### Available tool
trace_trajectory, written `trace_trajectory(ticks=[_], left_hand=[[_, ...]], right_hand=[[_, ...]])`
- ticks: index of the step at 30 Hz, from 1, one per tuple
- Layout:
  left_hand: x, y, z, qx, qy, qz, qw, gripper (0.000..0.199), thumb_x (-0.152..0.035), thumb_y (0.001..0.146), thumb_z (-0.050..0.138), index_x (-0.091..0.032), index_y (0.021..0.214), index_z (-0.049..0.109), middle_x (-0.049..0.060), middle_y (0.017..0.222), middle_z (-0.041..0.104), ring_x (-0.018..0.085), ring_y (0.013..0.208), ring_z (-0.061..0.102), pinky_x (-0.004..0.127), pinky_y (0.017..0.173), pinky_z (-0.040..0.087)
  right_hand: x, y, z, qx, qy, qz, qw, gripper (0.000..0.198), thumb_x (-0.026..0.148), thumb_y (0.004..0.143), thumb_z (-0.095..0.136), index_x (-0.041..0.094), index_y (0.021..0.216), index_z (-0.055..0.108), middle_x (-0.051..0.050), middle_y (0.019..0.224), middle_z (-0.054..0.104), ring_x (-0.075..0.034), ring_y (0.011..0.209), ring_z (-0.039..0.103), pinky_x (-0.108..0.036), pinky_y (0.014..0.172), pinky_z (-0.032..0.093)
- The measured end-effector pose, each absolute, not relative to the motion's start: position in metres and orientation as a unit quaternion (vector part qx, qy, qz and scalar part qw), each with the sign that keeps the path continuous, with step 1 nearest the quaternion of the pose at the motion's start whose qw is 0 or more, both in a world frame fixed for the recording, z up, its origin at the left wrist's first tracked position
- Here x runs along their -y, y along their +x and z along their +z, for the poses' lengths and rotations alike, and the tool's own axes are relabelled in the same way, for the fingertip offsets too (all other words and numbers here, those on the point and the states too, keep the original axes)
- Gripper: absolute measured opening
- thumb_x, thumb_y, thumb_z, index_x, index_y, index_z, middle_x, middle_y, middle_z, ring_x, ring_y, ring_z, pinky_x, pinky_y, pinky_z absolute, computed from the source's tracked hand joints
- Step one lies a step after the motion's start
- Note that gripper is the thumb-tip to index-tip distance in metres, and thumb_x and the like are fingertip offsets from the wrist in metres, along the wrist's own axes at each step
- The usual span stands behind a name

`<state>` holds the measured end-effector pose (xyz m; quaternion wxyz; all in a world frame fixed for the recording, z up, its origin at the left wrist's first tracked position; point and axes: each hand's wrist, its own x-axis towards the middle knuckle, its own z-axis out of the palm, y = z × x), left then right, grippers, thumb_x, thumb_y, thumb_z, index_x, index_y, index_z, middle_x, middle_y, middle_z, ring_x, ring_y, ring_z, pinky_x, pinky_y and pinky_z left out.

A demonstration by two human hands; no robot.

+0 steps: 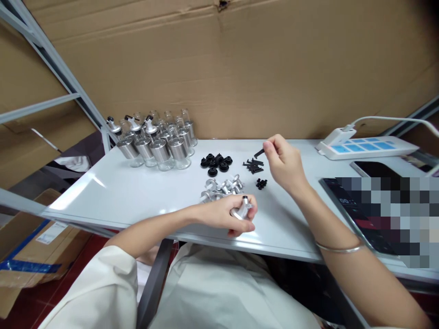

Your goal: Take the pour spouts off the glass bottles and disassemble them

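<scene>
My left hand [229, 212] is closed around a silver pourer spout [243, 210] with a black tip, held low over the table's front edge. Between the thumb and fingers of my right hand [284, 160] is a small black plastic lever [259, 153], pinched just above a pile of similar black levers [254, 167]. Small black caps [261, 183] lie in a cluster below that pile. Behind my left hand sits a heap of silver pourer spouts [222, 186], partly hidden by the hand. Farther back, black ribbed stoppers [216, 162] are gathered together.
Several glass bottles with metal sleeves [161, 151] stand at the back left, some with pourers fitted. To the right are a white power strip [370, 147] with a plugged-in charger, a phone [375, 169] and a tablet [356, 214]. Cardboard [240, 68] walls the back.
</scene>
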<state>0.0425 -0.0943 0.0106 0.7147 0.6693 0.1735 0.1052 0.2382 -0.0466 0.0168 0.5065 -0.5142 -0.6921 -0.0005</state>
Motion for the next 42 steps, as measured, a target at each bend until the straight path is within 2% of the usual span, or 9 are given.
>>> trace_trajectory(ticks=[3,7,10,18,21,26,28,34,42], left_hand=[[0.097,0.043,0.01,-0.169,0.661,0.127,0.72,0.025,-0.026,0.075,0.063,-0.019,0.078,0.04,-0.008,0.055,0.046,0.005,0.042,0.046,0.018,0.043,0.036],[0.09,0.043,0.006,-0.152,0.633,0.245,0.718,0.029,-0.033,0.077,0.065,-0.019,0.079,0.039,-0.008,0.047,0.048,0.006,0.037,0.044,0.017,0.039,0.034],[0.081,0.043,0.003,-0.158,0.609,0.345,0.697,0.027,-0.032,0.079,0.062,-0.02,0.08,0.038,-0.009,0.045,0.049,0.006,0.034,0.043,0.016,0.037,0.032],[0.073,0.044,0.004,-0.239,0.58,0.468,0.623,0.027,-0.035,0.079,0.059,-0.02,0.081,0.036,-0.01,0.046,0.049,0.005,0.034,0.042,0.015,0.037,0.03],[0.07,0.044,0.005,-0.256,0.589,0.5,0.581,0.03,-0.037,0.079,0.059,-0.021,0.084,0.034,-0.011,0.049,0.049,0.005,0.036,0.042,0.016,0.04,0.033],[0.064,0.044,0.007,-0.29,0.595,0.518,0.542,0.031,-0.038,0.078,0.059,-0.021,0.083,0.034,-0.011,0.048,0.048,0.006,0.039,0.043,0.017,0.043,0.035],[0.062,0.043,0.008,-0.304,0.593,0.521,0.534,0.032,-0.039,0.077,0.059,-0.021,0.083,0.034,-0.011,0.048,0.048,0.006,0.039,0.043,0.018,0.043,0.035],[0.057,0.043,0.007,-0.319,0.591,0.52,0.528,0.034,-0.039,0.076,0.06,-0.021,0.083,0.033,-0.012,0.049,0.049,0.005,0.038,0.044,0.018,0.044,0.035],[0.055,0.043,0.006,-0.32,0.6,0.518,0.519,0.029,-0.036,0.078,0.057,-0.021,0.083,0.034,-0.011,0.049,0.048,0.005,0.039,0.044,0.018,0.044,0.035]], right_hand=[[0.029,0.26,0.01,0.695,-0.614,0.027,0.374,0.024,0.027,0.084,0.048,0.022,0.061,0.045,0.001,0.054,0.051,-0.014,0.053,0.046,-0.026,0.053,0.033],[0.012,0.277,-0.007,0.679,-0.714,0.081,0.148,0.028,0.024,0.085,0.044,0.02,0.06,0.056,-0.008,0.069,0.067,-0.019,0.065,0.057,-0.027,0.059,0.037],[0.007,0.278,-0.017,0.676,-0.724,0.113,0.075,0.033,0.025,0.086,0.042,0.019,0.06,0.061,-0.01,0.072,0.069,-0.02,0.068,0.061,-0.026,0.061,0.039],[0.009,0.284,-0.015,0.678,-0.72,0.124,0.074,0.023,0.015,0.077,0.049,0.018,0.093,0.066,-0.007,0.083,0.07,-0.018,0.072,0.062,-0.025,0.064,0.042],[0.008,0.289,-0.018,0.711,-0.682,0.149,0.084,0.026,0.019,0.075,0.055,0.018,0.099,0.064,-0.005,0.085,0.069,-0.019,0.076,0.062,-0.027,0.069,0.045],[-0.001,0.295,-0.034,0.763,-0.623,0.093,0.145,0.047,0.03,0.072,0.062,0.017,0.117,0.059,-0.014,0.119,0.058,-0.029,0.11,0.055,-0.038,0.093,0.044],[-0.004,0.296,-0.039,0.786,-0.59,0.087,0.16,0.043,0.025,0.073,0.061,0.018,0.114,0.062,-0.013,0.122,0.056,-0.029,0.115,0.052,-0.039,0.098,0.041],[-0.007,0.294,-0.04,0.793,-0.568,0.102,0.193,0.018,0.019,0.077,0.055,0.018,0.09,0.068,-0.007,0.1,0.067,-0.022,0.094,0.062,-0.033,0.089,0.045],[-0.005,0.293,-0.039,0.793,-0.572,0.07,0.199,0.02,0.016,0.079,0.052,0.018,0.084,0.072,-0.007,0.103,0.068,-0.02,0.09,0.063,-0.03,0.087,0.045]])
